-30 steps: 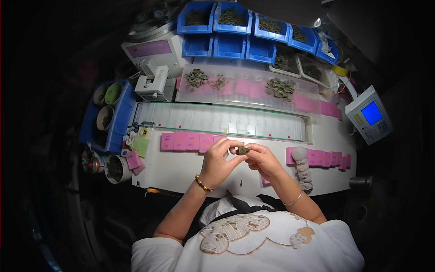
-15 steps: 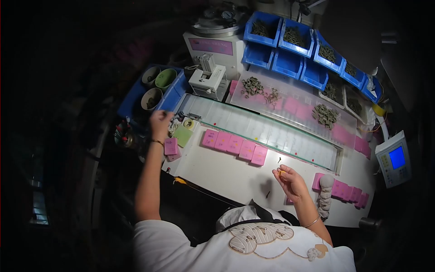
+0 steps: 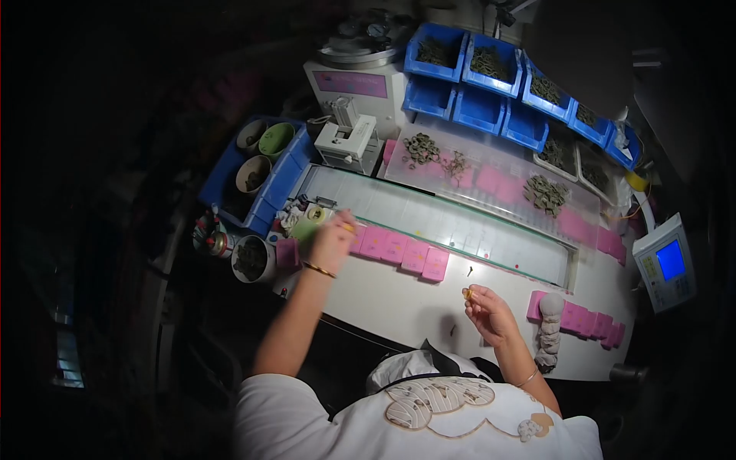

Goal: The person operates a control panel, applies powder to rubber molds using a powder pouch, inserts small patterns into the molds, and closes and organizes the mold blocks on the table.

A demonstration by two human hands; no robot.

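Note:
My left hand [image 3: 332, 244] is over the left end of a row of pink blocks [image 3: 393, 248], slightly blurred. Its fingers are drawn together, with a small yellow-orange spot at the tips that I cannot make out. Above the white worktop, my right hand [image 3: 491, 314] pinches a small golden-yellow piece [image 3: 468, 293] between thumb and fingers. Just beyond it a small dark screw-like part [image 3: 471, 271] lies on the worktop [image 3: 368, 295]. Another dark part [image 3: 452, 330] lies nearer my body.
On the left, a blue bin [image 3: 290, 170] holds several cups, with another cup [image 3: 254, 258] in front. Blue trays [image 3: 491, 77] of greenish parts stand at the back. More pink blocks [image 3: 590, 324], a grey knobbed object [image 3: 550, 330] and a blue-screened display [image 3: 667, 264] are right.
My left hand has moved right and nearer, from beside the blue bin to the pink row, uncovering the front cup. My right hand has shifted little; its yellow piece now shows more clearly.

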